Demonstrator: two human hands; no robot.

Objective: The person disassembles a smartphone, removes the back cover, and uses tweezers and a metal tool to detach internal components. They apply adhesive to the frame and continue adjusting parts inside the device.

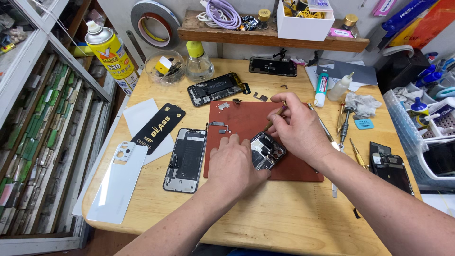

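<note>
Opened phone (266, 150) on red mat (246, 118), worktop centre. Left hand (233, 167) fingers pressed on phone, steadying. Right hand (296, 124) at 1 o'clock, fingers pinching slim tool (275, 118). Shields, screws already off; internals still in.

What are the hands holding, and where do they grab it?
The right hand pinches a thin tool near its upper end. The left hand presses down on the opened phone, covering its lower part.

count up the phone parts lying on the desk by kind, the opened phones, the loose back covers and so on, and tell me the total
Opened phone bodies: 5, one under the hands
White back cover: 1
Black screen-protector packet: 1
Total: 7
</note>
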